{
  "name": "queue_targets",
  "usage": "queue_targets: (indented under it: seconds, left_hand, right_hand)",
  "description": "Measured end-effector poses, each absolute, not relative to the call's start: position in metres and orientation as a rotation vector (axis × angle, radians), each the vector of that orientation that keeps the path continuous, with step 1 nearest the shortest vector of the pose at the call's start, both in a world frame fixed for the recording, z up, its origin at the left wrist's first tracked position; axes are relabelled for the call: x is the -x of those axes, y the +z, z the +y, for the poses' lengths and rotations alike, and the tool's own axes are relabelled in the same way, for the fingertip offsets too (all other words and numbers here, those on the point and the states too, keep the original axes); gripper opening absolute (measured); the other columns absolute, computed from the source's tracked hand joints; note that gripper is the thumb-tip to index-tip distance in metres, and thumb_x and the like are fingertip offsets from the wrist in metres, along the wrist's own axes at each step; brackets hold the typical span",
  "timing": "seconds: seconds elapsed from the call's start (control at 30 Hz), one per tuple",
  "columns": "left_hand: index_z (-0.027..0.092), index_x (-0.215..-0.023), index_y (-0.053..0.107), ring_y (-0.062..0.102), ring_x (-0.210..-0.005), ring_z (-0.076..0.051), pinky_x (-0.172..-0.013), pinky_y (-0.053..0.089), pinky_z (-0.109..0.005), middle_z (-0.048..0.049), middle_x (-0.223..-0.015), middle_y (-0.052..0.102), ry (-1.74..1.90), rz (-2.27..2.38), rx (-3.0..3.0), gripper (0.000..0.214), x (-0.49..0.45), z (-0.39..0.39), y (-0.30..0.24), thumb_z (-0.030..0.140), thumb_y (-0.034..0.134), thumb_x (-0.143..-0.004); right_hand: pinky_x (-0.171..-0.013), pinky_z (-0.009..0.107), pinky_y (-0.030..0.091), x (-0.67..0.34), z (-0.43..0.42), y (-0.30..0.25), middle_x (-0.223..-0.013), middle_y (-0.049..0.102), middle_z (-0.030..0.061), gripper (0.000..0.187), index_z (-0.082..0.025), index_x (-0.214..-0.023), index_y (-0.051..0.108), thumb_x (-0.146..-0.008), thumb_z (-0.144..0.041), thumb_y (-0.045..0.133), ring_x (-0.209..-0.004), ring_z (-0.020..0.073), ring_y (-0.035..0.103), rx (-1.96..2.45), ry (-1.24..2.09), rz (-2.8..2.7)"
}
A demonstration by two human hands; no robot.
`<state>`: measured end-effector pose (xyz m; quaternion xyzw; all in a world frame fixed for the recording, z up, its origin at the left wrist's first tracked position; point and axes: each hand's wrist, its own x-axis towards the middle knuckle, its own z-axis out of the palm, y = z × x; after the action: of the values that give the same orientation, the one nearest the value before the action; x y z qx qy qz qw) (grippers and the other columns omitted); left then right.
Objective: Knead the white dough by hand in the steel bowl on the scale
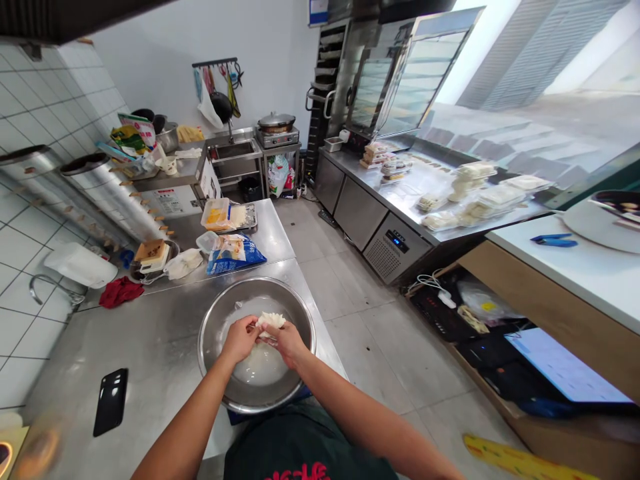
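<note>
The left hand (240, 339) and right hand (287, 343) press together, clamped on a soft white lump of dough (271, 322) above a steel bowl (257, 280) – a slack grip or slippery fingers could tear it or drop it; left of the bowl, a black phone (111, 402) lies on the tabletop (150, 353) – exposed to stray splashes

a commercial kitchen: steel worktables (150, 360), undercounter fridges (357, 213)
</note>
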<state>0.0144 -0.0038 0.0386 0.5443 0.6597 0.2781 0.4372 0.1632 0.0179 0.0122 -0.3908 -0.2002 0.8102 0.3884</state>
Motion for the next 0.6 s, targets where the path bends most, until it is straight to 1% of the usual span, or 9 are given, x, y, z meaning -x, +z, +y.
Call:
queue_targets:
  seconds: [0.13, 0.2, 0.27, 0.33, 0.4, 0.43, 0.47, 0.53, 0.6]
  left_hand:
    - [0.022, -0.098, 0.071, 0.068, -0.07, -0.016, -0.065, 0.052, -0.026, -0.0045, -0.091, 0.076, 0.63, 1.786, -1.392, 0.025, -0.012, 0.0, 0.043, 0.036, 0.052, -0.091]
    - [0.021, -0.097, 0.07, 0.068, -0.071, -0.016, -0.068, 0.05, -0.026, -0.0045, -0.086, 0.075, 0.546, 1.911, -1.454, 0.025, -0.002, 0.002, 0.04, 0.034, 0.049, -0.093]
    - [0.02, -0.095, 0.07, 0.069, -0.08, -0.019, -0.076, 0.048, -0.029, -0.0069, -0.087, 0.075, 0.363, 2.081, -1.55, 0.023, 0.01, 0.002, 0.034, 0.03, 0.05, -0.093]
    - [0.018, -0.103, 0.068, 0.069, -0.093, -0.024, -0.083, 0.047, -0.033, -0.0114, -0.099, 0.075, 0.099, 2.221, -1.615, 0.021, 0.02, 0.0, 0.024, 0.027, 0.059, -0.087]
    - [0.016, -0.113, 0.064, 0.068, -0.101, -0.029, -0.087, 0.046, -0.036, -0.0166, -0.113, 0.071, -0.103, 2.255, -1.618, 0.035, 0.027, -0.005, 0.016, 0.022, 0.066, -0.079]
    - [0.016, -0.114, 0.064, 0.068, -0.103, -0.03, -0.088, 0.046, -0.037, -0.0181, -0.116, 0.07, -0.147, 2.233, -1.611, 0.035, 0.028, -0.007, 0.013, 0.021, 0.065, -0.079]
    - [0.015, -0.109, 0.066, 0.067, -0.104, -0.03, -0.088, 0.046, -0.038, -0.0184, -0.114, 0.071, -0.163, 2.199, -1.607, 0.029, 0.029, -0.008, 0.012, 0.019, 0.063, -0.08]
    - [0.016, -0.095, 0.07, 0.068, -0.104, -0.027, -0.089, 0.047, -0.036, -0.015, -0.106, 0.074, -0.138, 2.093, -1.632, 0.018, 0.027, -0.01, 0.012, 0.017, 0.057, -0.083]
    - [0.018, -0.096, 0.072, 0.07, -0.095, -0.022, -0.084, 0.05, -0.031, -0.0107, -0.105, 0.076, 0.059, 1.995, -1.576, 0.019, 0.022, -0.009, 0.017, 0.019, 0.055, -0.086]
  right_hand:
    - [-0.074, 0.033, 0.053, -0.166, 0.017, 0.017, -0.093, 0.078, 0.0084, 0.046, -0.016, -0.091, 0.075, -0.052, -0.033, 0.092, -0.083, 0.0239, 0.071, 1.046, 2.08, -0.574]
    - [-0.07, 0.03, 0.051, -0.17, 0.016, 0.022, -0.094, 0.077, 0.0077, 0.045, -0.016, -0.091, 0.074, -0.051, -0.03, 0.092, -0.084, 0.0221, 0.07, 1.043, 2.142, -0.565]
    - [-0.069, 0.028, 0.049, -0.175, 0.016, 0.027, -0.095, 0.077, 0.0057, 0.045, -0.017, -0.09, 0.072, -0.051, -0.028, 0.093, -0.085, 0.0191, 0.069, 1.019, 2.194, -0.519]
    - [-0.071, 0.027, 0.05, -0.179, 0.017, 0.03, -0.097, 0.076, 0.0041, 0.043, -0.018, -0.09, 0.071, -0.054, -0.028, 0.093, -0.085, 0.0167, 0.068, 1.004, 2.2, -0.464]
    - [-0.07, 0.026, 0.049, -0.181, 0.018, 0.031, -0.096, 0.076, 0.004, 0.041, -0.017, -0.089, 0.071, -0.056, -0.028, 0.093, -0.083, 0.0151, 0.067, 1.016, 2.176, -0.435]
    - [-0.069, 0.026, 0.049, -0.181, 0.019, 0.031, -0.094, 0.076, 0.0047, 0.04, -0.016, -0.089, 0.071, -0.057, -0.028, 0.093, -0.082, 0.0148, 0.067, 1.02, 2.17, -0.428]
    - [-0.069, 0.026, 0.049, -0.18, 0.02, 0.03, -0.093, 0.076, 0.0058, 0.039, -0.015, -0.088, 0.072, -0.057, -0.028, 0.093, -0.081, 0.0149, 0.068, 1.018, 2.165, -0.425]
    - [-0.071, 0.027, 0.051, -0.179, 0.021, 0.028, -0.093, 0.076, 0.0081, 0.039, -0.014, -0.087, 0.072, -0.057, -0.027, 0.093, -0.081, 0.0163, 0.069, 0.99, 2.16, -0.417]
    - [-0.077, 0.03, 0.054, -0.176, 0.021, 0.025, -0.094, 0.077, 0.0091, 0.038, -0.013, -0.086, 0.073, -0.057, -0.027, 0.093, -0.082, 0.0183, 0.07, 0.962, 2.153, -0.414]
